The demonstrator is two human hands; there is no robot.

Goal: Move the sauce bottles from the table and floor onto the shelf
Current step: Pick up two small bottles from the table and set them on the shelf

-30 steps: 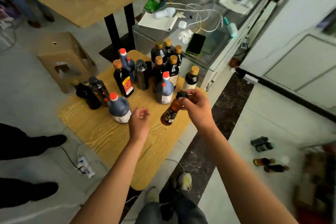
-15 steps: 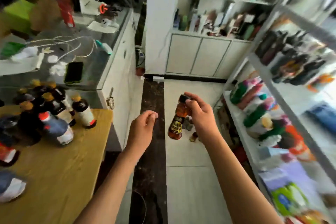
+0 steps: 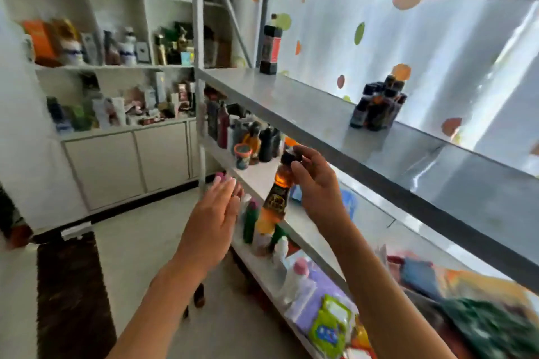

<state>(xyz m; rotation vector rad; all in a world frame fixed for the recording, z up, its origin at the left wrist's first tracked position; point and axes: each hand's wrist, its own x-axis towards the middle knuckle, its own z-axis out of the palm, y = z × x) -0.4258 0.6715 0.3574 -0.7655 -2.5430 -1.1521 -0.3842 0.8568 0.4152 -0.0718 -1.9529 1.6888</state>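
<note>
My right hand (image 3: 316, 183) pinches the black cap and neck of a small amber sauce bottle (image 3: 277, 198) with a black and gold label, holding it upright in front of the metal shelf (image 3: 306, 105), just below its upper board. Beside the bottle on the left, my left hand (image 3: 214, 213) hovers with straight fingers and holds nothing. On the upper board stand a tight cluster of dark sauce bottles (image 3: 376, 108) and one tall dark bottle (image 3: 269, 48) near the far post.
The board below carries several bottles and a small cup (image 3: 242, 156). Lower boards hold coloured bottles and packets (image 3: 329, 326). A white wall unit (image 3: 122, 73) full of goods stands behind. Two dark bottles (image 3: 198, 296) lie on the floor under my left arm.
My view has swung from the wooden table round to the metal shelf. My right hand has carried the amber bottle up to the shelf; my left hand has risen beside it with straight fingers.
</note>
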